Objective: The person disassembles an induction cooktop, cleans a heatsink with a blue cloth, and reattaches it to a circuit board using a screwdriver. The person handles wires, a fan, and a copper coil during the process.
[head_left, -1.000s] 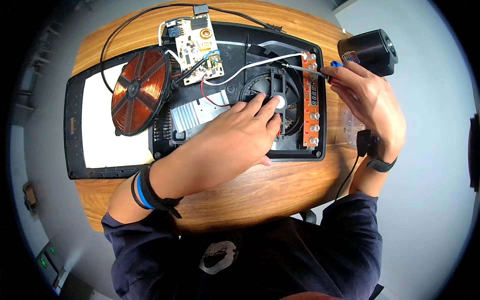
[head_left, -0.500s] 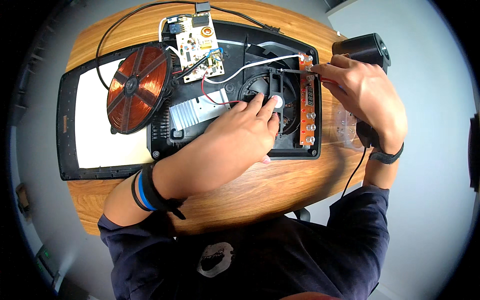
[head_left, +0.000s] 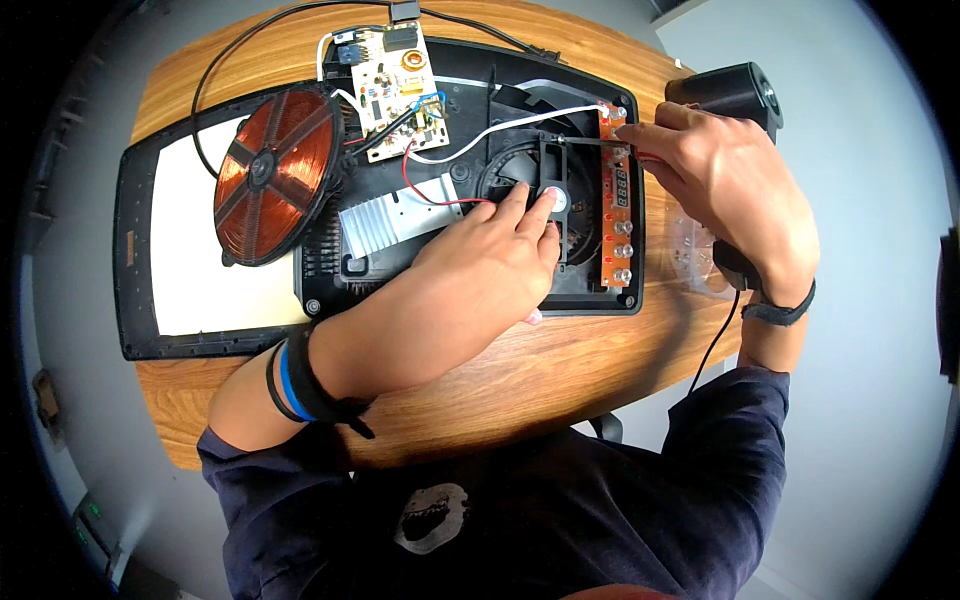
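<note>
An opened induction cooker base, a black plastic casing (head_left: 470, 75), lies on the table. My left hand (head_left: 490, 255) rests with fingers spread on the cooling fan (head_left: 520, 168), fingertips touching its pale round hub (head_left: 555, 199) and black bracket. My right hand (head_left: 718, 175) is closed round a screwdriver (head_left: 590, 143) with a red handle mostly hidden in the fingers. Its thin shaft crosses over the orange display board (head_left: 616, 240), and its tip is at the bracket's upper corner, by a small screw. Part of the fan is hidden under my left hand.
Left of the fan lie a finned silver heat sink (head_left: 390, 218), a circuit board (head_left: 395, 85) with wires and a copper coil (head_left: 270, 180). A black cylinder (head_left: 715, 95) stands beyond my right hand. Near my right wrist is a clear plastic container (head_left: 690, 255).
My right hand and wrist have shifted slightly to the right, still round the screwdriver. The casing shifts a little in view. My left hand stays on the fan.
</note>
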{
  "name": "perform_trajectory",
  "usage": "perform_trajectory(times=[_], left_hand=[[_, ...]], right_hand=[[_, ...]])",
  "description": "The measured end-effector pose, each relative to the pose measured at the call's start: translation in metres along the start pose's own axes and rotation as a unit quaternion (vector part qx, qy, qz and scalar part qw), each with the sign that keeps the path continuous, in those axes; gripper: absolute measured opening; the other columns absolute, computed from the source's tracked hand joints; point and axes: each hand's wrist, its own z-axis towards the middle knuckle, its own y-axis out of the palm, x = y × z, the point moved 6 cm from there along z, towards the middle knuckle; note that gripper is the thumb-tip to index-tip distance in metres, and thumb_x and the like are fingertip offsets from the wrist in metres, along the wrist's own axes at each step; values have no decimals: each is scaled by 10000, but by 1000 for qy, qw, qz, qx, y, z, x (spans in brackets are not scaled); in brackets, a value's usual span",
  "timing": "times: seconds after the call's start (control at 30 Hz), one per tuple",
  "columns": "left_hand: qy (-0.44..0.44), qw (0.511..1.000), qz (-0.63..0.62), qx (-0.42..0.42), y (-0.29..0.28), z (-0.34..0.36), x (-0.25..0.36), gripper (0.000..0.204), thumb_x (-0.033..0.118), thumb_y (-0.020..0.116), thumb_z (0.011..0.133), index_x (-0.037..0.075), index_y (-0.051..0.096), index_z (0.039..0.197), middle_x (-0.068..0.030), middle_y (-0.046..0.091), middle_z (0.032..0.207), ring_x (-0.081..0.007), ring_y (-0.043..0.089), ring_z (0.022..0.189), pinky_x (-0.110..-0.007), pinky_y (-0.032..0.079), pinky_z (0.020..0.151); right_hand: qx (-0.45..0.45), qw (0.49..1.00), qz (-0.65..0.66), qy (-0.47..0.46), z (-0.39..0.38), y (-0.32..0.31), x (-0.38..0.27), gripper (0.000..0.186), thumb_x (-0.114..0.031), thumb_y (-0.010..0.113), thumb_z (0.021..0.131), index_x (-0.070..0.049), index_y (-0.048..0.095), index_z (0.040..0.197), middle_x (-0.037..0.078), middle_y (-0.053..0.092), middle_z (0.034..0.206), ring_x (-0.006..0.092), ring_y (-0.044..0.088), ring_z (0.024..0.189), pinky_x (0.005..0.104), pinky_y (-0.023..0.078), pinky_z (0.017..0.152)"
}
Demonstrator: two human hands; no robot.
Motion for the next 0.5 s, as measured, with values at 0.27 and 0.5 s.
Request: perform_trajectory(times=[0.27, 0.5], left_hand=[[8, 1000, 20, 4, 4, 1, 0, 804, 414, 807, 986, -173, 599, 1495, -379, 500, 1702, -512, 493, 1603, -577, 515, 1251], [12, 1000, 26, 6, 2, 1, 0, 805, 425, 801, 990, -174, 603, 1489, -380, 509, 1696, -515, 494, 1601, -576, 525, 1245]], right_hand=[[16, 999, -17, -24, 4, -5, -5, 303, -186, 777, 1061, -132, 835, 1353, 107, 740, 993, 344, 750, 826, 449, 605, 723], [32, 998, -17, -56, 7, -14, -9, 252, -51, 735, 969, -57, 782, 1217, 145, 784, 1109, 345, 815, 896, 418, 654, 764]])
